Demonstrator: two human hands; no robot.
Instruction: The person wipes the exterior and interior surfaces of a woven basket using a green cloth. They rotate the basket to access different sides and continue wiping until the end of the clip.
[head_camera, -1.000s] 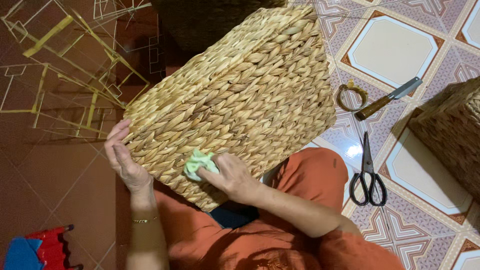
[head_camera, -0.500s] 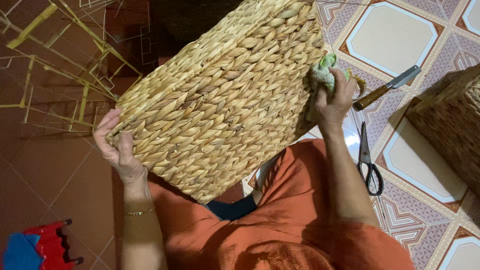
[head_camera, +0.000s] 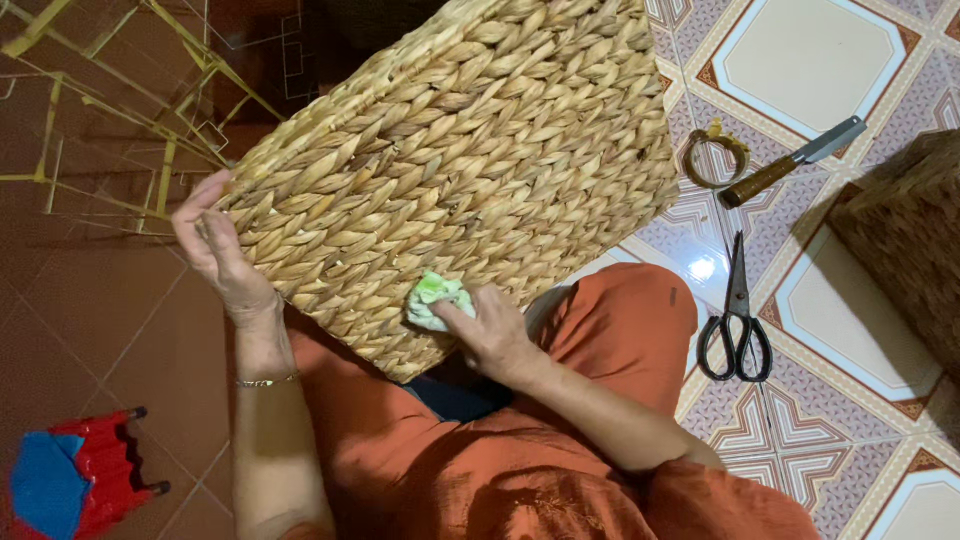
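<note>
The large woven straw basket (head_camera: 460, 170) is tan, plaited in a herringbone braid. The small crumpled cloth (head_camera: 436, 298) is pale green and white. At three o'clock, the black-handled steel scissors (head_camera: 738, 320) lie on the glazed floor tiles (head_camera: 810, 60), cream with maroon-and-lilac geometric borders.

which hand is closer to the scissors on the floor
Right. The right hand presses a green cloth on the woven basket, left of the scissors. The left hand grips the basket's far edge.
</note>
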